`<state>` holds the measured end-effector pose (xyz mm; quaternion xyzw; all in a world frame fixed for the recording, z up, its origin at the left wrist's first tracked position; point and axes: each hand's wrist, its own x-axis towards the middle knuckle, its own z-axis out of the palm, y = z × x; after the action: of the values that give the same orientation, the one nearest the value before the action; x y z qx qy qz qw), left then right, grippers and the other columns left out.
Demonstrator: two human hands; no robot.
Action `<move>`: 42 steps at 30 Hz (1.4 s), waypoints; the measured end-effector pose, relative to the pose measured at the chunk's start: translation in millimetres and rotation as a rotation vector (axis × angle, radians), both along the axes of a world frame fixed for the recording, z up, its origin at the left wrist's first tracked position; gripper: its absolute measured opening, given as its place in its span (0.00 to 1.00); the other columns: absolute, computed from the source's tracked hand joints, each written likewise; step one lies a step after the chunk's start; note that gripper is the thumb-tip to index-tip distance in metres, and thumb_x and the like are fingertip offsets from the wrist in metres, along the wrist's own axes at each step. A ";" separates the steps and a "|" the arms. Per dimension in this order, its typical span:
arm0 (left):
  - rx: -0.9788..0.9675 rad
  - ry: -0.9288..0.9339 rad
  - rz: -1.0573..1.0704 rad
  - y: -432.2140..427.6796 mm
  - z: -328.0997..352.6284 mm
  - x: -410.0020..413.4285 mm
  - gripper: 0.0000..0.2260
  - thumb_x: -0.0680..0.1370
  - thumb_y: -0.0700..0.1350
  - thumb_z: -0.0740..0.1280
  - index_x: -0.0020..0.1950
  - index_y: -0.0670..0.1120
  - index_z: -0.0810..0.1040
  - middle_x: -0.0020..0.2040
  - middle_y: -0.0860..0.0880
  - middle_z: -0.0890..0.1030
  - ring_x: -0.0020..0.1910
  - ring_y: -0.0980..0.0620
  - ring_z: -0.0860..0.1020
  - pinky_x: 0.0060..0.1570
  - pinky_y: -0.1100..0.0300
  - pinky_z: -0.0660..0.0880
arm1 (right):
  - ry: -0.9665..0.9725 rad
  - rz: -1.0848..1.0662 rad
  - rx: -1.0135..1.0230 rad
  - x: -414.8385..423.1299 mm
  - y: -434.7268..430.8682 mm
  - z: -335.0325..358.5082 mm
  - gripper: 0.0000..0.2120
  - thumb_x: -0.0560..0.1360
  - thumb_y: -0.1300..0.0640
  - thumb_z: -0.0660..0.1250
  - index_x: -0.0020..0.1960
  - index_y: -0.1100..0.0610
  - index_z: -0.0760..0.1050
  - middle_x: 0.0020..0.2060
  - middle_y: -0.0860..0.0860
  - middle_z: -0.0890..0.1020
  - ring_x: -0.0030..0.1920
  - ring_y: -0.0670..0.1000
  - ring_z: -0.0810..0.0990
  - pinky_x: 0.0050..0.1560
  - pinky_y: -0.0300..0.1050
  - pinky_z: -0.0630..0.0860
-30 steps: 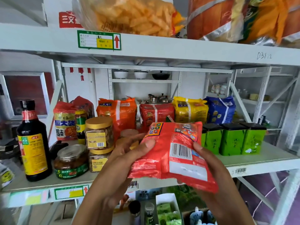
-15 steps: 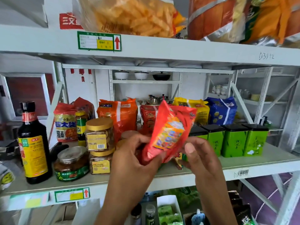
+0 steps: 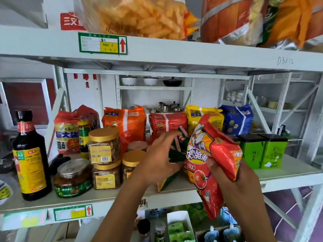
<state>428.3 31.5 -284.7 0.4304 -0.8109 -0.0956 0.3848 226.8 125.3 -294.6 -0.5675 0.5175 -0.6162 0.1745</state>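
My right hand (image 3: 239, 182) grips a red snack bag (image 3: 206, 165) with a tomato picture, held tilted in front of the middle shelf (image 3: 288, 170). My left hand (image 3: 160, 158) reaches onto that shelf and its fingers curl round a dark green snack packet (image 3: 178, 151) that stands just left of the red bag. The lower part of the green packet is hidden behind my left hand.
Gold-lidded jars (image 3: 104, 145), a pickle jar (image 3: 72, 177) and a dark sauce bottle (image 3: 28, 154) stand on the shelf's left. Noodle packs (image 3: 127, 123) line the back. Green tins (image 3: 262, 151) stand at the right. Chip bags (image 3: 139, 14) fill the upper shelf.
The red bag went from both hands to my right hand alone and swung right and down. My left hand let go of it and moved onto the green packet on the shelf.
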 end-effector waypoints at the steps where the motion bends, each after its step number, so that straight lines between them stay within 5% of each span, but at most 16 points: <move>1: -0.015 -0.121 0.012 -13.3 -0.7 -2.6 0.37 0.70 0.58 0.75 0.76 0.62 0.63 0.77 0.57 0.64 0.77 0.51 0.64 0.73 0.40 0.68 | 0.019 -0.002 0.006 0.1 -1.4 -1.3 0.09 0.74 0.50 0.76 0.45 0.42 0.76 0.39 0.38 0.81 0.38 0.29 0.79 0.35 0.27 0.70; 5: -0.058 -0.341 0.136 -38.5 -8.0 -6.5 0.28 0.74 0.59 0.75 0.71 0.57 0.72 0.81 0.53 0.59 0.81 0.46 0.54 0.75 0.36 0.62 | 0.053 0.028 0.002 -1.7 -4.6 -6.0 0.10 0.74 0.51 0.76 0.44 0.39 0.75 0.34 0.37 0.82 0.39 0.26 0.78 0.37 0.22 0.70; 8: -0.054 -0.230 0.158 -34.7 -10.9 5.5 0.18 0.76 0.56 0.74 0.63 0.55 0.74 0.79 0.55 0.61 0.77 0.49 0.64 0.71 0.44 0.71 | 0.084 0.051 -0.021 -5.8 -10.2 -8.7 0.09 0.75 0.50 0.75 0.45 0.38 0.77 0.38 0.27 0.81 0.41 0.29 0.80 0.38 0.23 0.71; 13: -0.015 -0.053 0.168 -13.3 -4.4 29.9 0.12 0.77 0.53 0.74 0.53 0.56 0.71 0.75 0.59 0.62 0.66 0.56 0.70 0.54 0.58 0.82 | 0.137 0.037 -0.030 -0.5 -32.7 -9.5 0.04 0.76 0.45 0.74 0.48 0.43 0.81 0.42 0.34 0.84 0.42 0.36 0.82 0.39 0.29 0.74; 16: -0.013 -0.027 0.180 -5.8 -1.9 30.7 0.12 0.78 0.52 0.74 0.53 0.55 0.71 0.71 0.59 0.66 0.63 0.58 0.72 0.53 0.63 0.80 | 0.220 0.012 0.017 13.9 -52.0 -13.3 0.10 0.76 0.43 0.73 0.54 0.45 0.82 0.41 0.39 0.85 0.42 0.38 0.83 0.41 0.37 0.78; 19: -0.034 -0.072 0.188 -1.2 -0.4 26.5 0.12 0.79 0.52 0.72 0.54 0.53 0.71 0.66 0.58 0.69 0.53 0.70 0.66 0.46 0.76 0.72 | 0.284 -0.121 -0.012 32.3 -71.3 -18.6 0.18 0.75 0.41 0.74 0.59 0.48 0.79 0.44 0.44 0.86 0.43 0.48 0.85 0.44 0.48 0.82; 24: -0.025 -0.115 0.178 5.4 1.1 22.5 0.09 0.81 0.48 0.70 0.57 0.51 0.71 0.65 0.58 0.70 0.51 0.87 0.56 0.47 0.85 0.62 | 0.231 -0.164 -0.028 49.5 -89.5 -23.2 0.24 0.72 0.37 0.74 0.54 0.42 0.62 0.47 0.47 0.82 0.46 0.54 0.83 0.42 0.53 0.80; 28: -0.019 -0.125 0.177 4.3 2.9 26.0 0.10 0.81 0.47 0.69 0.58 0.51 0.70 0.62 0.55 0.72 0.49 0.77 0.63 0.48 0.81 0.66 | 0.484 -0.222 0.073 55.0 -102.8 -30.4 0.31 0.76 0.31 0.61 0.71 0.50 0.67 0.58 0.52 0.82 0.55 0.59 0.83 0.48 0.54 0.80; 32: 0.022 -0.130 0.183 7.6 7.9 26.1 0.15 0.80 0.50 0.70 0.62 0.52 0.68 0.61 0.56 0.70 0.49 0.68 0.66 0.42 0.76 0.69 | 0.645 -0.187 0.235 54.3 -110.1 -35.4 0.32 0.77 0.29 0.59 0.74 0.46 0.67 0.53 0.54 0.85 0.53 0.60 0.85 0.50 0.52 0.81; 34: 0.051 -0.127 0.155 11.2 10.8 20.9 0.23 0.79 0.56 0.70 0.70 0.57 0.64 0.68 0.57 0.68 0.59 0.64 0.66 0.45 0.77 0.68 | 0.661 -0.159 0.256 52.5 -109.9 -35.7 0.27 0.80 0.34 0.62 0.72 0.47 0.70 0.52 0.54 0.86 0.53 0.60 0.85 0.48 0.51 0.80; 35: 0.038 -0.124 0.122 11.3 11.6 17.1 0.29 0.78 0.60 0.70 0.75 0.61 0.60 0.75 0.57 0.63 0.68 0.60 0.66 0.56 0.74 0.69 | 0.680 -0.142 0.265 50.7 -110.8 -36.1 0.23 0.81 0.38 0.64 0.71 0.48 0.72 0.51 0.54 0.86 0.52 0.61 0.85 0.48 0.51 0.80; 37: -0.003 -0.178 0.076 10.6 13.0 8.3 0.36 0.76 0.67 0.68 0.79 0.69 0.52 0.82 0.62 0.48 0.82 0.53 0.53 0.76 0.50 0.65 | 0.705 -0.046 0.283 44.9 -110.0 -32.8 0.19 0.79 0.43 0.66 0.67 0.48 0.74 0.48 0.53 0.86 0.49 0.59 0.85 0.47 0.53 0.82; 39: -0.032 -0.250 0.108 6.8 11.6 1.9 0.34 0.76 0.72 0.64 0.79 0.69 0.56 0.83 0.63 0.44 0.83 0.53 0.44 0.78 0.41 0.57 | 0.671 0.126 0.309 32.0 -104.0 -22.0 0.17 0.76 0.42 0.69 0.61 0.48 0.77 0.43 0.47 0.85 0.42 0.49 0.85 0.44 0.50 0.82; 42: -0.080 -0.227 0.204 -1.2 11.3 -1.5 0.24 0.79 0.69 0.61 0.72 0.63 0.71 0.83 0.59 0.55 0.82 0.51 0.57 0.76 0.42 0.65 | 0.599 0.182 0.324 0.9 -90.0 1.0 0.10 0.73 0.48 0.79 0.47 0.48 0.80 0.38 0.44 0.83 0.32 0.39 0.80 0.35 0.34 0.73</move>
<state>426.9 30.3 -273.4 0.5027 -0.8046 0.0257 0.3152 227.8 35.4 -293.6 -0.7318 0.5841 -0.3142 0.1570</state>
